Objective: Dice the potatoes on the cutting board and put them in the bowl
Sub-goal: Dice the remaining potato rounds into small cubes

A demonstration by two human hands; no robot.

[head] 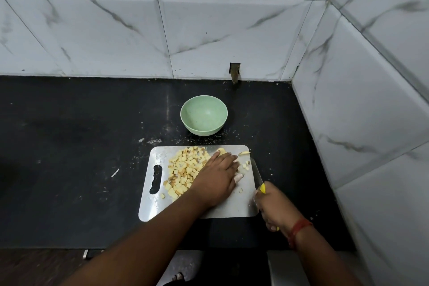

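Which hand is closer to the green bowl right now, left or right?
Left. The left hand lies on the cutting board just below the green bowl; the right hand grips the knife at the board's right edge, farther away.

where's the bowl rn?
Head view: the green bowl sits empty on the black counter, just beyond the far edge of the cutting board, a bit right of frame centre, near the tiled back wall.
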